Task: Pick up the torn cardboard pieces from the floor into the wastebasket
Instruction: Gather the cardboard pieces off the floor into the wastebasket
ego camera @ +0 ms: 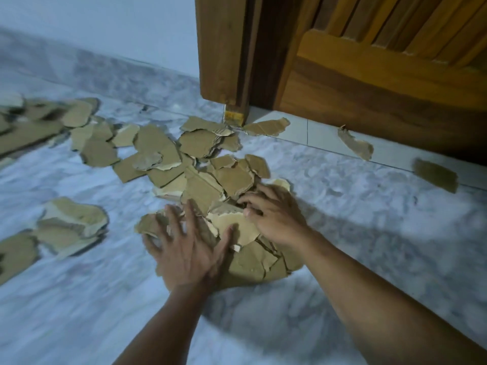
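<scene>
Torn brown cardboard pieces (232,180) lie heaped and scattered over the marble floor (355,219). My left hand (184,248) lies flat on the near edge of the heap, fingers spread, palm pressing on the pieces. My right hand (271,214) rests on the heap's right side with its fingers curled over a pale piece (234,226); whether it grips that piece is unclear. More pieces lie at the left (71,225), at the far left (39,119) and by the doorway (355,144). No wastebasket is in view.
A wooden door frame (224,48) and a wooden door (382,83) stand at the back right above a pale tiled threshold (324,135). A white wall (105,25) runs along the back. One blurred piece (436,175) lies at the threshold's right end.
</scene>
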A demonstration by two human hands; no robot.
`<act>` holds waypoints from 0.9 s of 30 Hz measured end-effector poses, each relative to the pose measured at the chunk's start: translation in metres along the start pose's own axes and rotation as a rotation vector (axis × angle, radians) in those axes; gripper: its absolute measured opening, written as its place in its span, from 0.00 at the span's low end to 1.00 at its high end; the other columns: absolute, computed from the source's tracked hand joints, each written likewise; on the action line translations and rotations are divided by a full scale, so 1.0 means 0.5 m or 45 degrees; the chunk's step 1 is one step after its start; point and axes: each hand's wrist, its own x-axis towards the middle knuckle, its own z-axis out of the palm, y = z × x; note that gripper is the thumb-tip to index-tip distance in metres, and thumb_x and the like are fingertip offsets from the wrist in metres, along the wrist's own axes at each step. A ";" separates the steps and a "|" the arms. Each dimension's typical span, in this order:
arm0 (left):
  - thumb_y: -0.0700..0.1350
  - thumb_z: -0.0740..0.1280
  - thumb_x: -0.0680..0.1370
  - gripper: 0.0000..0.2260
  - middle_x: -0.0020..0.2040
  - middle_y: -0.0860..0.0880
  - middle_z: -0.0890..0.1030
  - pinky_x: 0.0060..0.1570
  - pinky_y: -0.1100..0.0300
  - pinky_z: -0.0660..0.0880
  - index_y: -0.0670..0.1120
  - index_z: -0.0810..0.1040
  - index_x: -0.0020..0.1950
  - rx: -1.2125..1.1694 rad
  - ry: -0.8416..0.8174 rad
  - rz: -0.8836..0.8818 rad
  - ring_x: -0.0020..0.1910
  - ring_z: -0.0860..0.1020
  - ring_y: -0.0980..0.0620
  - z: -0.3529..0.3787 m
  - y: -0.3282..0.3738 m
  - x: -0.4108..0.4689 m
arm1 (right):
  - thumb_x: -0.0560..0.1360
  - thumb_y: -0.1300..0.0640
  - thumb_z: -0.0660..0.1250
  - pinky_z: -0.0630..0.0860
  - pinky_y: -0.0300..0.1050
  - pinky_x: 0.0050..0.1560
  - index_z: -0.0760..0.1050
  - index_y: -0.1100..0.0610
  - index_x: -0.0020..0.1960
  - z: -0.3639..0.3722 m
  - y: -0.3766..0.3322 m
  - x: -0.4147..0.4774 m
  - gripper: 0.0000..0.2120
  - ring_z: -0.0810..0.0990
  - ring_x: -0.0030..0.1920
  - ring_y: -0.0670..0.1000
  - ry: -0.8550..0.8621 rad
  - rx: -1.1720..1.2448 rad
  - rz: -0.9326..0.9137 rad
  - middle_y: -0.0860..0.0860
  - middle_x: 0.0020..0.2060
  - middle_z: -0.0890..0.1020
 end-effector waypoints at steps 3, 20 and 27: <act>0.83 0.44 0.67 0.51 0.81 0.46 0.54 0.72 0.40 0.54 0.53 0.47 0.82 -0.012 0.008 -0.014 0.79 0.51 0.40 -0.010 -0.014 -0.031 | 0.78 0.31 0.59 0.41 0.65 0.77 0.43 0.22 0.74 0.001 -0.014 -0.066 0.32 0.38 0.81 0.52 -0.064 0.174 0.076 0.41 0.82 0.44; 0.72 0.65 0.71 0.40 0.65 0.46 0.77 0.49 0.51 0.74 0.54 0.62 0.77 -0.308 -0.127 -0.033 0.61 0.78 0.40 -0.073 -0.113 -0.091 | 0.70 0.41 0.75 0.76 0.49 0.63 0.61 0.55 0.77 0.169 -0.139 -0.206 0.43 0.78 0.65 0.58 0.508 0.721 0.624 0.55 0.65 0.79; 0.66 0.72 0.67 0.38 0.57 0.57 0.82 0.52 0.52 0.78 0.57 0.68 0.75 -0.816 -0.076 -0.068 0.54 0.81 0.51 -0.102 -0.111 -0.202 | 0.73 0.54 0.76 0.80 0.49 0.56 0.68 0.40 0.64 0.168 -0.105 -0.328 0.26 0.84 0.45 0.41 0.584 1.220 0.497 0.39 0.43 0.86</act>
